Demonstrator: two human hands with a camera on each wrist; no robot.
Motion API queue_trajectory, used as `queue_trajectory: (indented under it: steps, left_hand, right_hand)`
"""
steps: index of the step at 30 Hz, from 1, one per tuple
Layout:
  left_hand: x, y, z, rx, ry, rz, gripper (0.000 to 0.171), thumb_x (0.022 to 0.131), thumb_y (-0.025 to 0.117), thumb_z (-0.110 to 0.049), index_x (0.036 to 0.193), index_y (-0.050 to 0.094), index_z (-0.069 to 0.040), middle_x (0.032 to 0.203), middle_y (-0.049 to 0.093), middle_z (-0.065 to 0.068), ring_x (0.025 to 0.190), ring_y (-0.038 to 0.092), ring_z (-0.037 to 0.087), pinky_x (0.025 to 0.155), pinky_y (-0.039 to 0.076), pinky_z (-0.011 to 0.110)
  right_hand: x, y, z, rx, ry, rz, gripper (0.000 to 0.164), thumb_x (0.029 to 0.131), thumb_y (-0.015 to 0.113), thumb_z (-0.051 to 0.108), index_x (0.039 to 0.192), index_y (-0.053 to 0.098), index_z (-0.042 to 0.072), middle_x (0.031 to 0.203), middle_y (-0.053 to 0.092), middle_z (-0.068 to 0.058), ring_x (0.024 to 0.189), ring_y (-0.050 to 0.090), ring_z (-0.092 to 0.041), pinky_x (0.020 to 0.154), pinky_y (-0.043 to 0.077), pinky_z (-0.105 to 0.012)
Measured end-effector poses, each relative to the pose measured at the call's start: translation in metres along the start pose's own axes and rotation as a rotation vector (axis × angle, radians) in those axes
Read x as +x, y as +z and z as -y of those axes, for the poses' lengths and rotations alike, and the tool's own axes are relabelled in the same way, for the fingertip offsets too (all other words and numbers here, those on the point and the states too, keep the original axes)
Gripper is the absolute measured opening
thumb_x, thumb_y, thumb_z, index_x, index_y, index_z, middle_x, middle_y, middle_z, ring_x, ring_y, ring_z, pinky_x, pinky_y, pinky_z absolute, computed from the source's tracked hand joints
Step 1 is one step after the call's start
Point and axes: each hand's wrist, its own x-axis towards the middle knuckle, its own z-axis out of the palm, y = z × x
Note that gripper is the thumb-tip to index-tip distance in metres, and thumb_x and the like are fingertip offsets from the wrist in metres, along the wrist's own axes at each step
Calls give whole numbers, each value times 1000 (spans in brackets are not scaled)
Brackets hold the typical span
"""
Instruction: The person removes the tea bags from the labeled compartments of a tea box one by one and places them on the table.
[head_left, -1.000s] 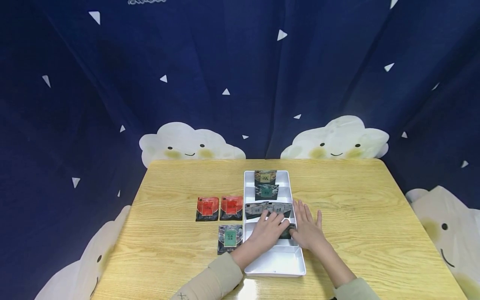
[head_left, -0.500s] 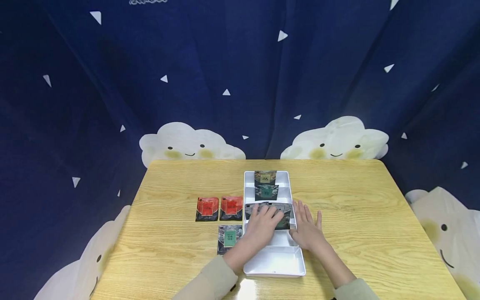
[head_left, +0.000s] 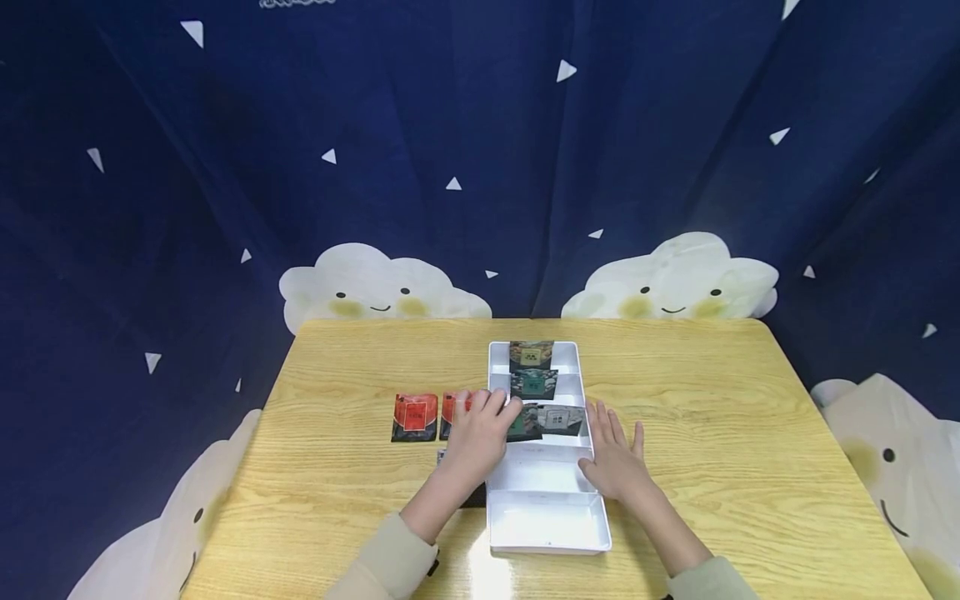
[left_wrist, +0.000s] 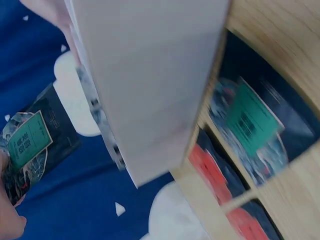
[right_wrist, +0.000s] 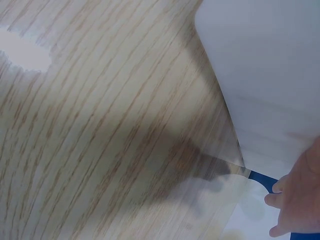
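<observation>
My left hand (head_left: 480, 437) pinches a dark sachet with a green label (left_wrist: 37, 142) by its edge, over the tray's left rim. In the head view this sachet overlaps the third compartment of the white divided tray (head_left: 547, 521). A grey-labelled sachet (head_left: 560, 418) leans in that compartment on the right; the one on its left is hidden. With fingers straight, my right hand (head_left: 618, 462) rests along the tray's right side. Another green-labelled sachet (left_wrist: 252, 117) lies on the table, mostly covered by my left hand in the head view.
Two red and black sachets lie left of the tray, one in full sight (head_left: 414, 417), the other (head_left: 453, 404) partly behind my left hand. A yellow-labelled sachet (head_left: 530, 356) and a green-labelled sachet (head_left: 533, 384) stand in the tray's back compartments. A blue curtain (head_left: 450, 125) hangs behind the table.
My left hand has lifted the green-labelled sachet out of the fourth compartment and moved it left and away from me. My right hand has stayed at the tray's side.
</observation>
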Motion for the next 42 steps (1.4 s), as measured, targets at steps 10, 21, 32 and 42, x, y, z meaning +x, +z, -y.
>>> queue_trajectory:
  steps: [10,21,32,42]
  left_hand:
    - [-23,-4,43,-43,-86,2,23,79,48,-3,95,54,-18,91,47,0,83,41,20,79,31,43]
    - [-63,2,91,-127,-173,65,18,83,46,-6,96,54,-15,88,47,2,86,42,24,84,30,49]
    - [-96,17,112,-193,-241,249,9,90,50,-13,94,56,-17,86,48,-1,87,44,21,88,28,48]
    - [-114,43,114,-183,-256,300,13,89,51,-15,98,59,-17,92,53,1,89,45,22,88,28,48]
  right_hand:
    - [1,-1,1,-13,-3,-13,83,81,53,26,146,6,2,150,9,-23,135,13,-42,102,-6,-63]
    - [1,-1,1,5,-5,-3,84,82,53,26,146,5,3,150,8,-23,135,12,-42,102,-7,-63]
    - [2,-1,1,0,3,16,85,82,52,28,146,3,2,150,6,-23,135,10,-42,102,-8,-63]
    - [1,-1,2,-11,7,6,84,82,52,27,146,5,2,150,9,-23,135,12,-42,102,-6,-63]
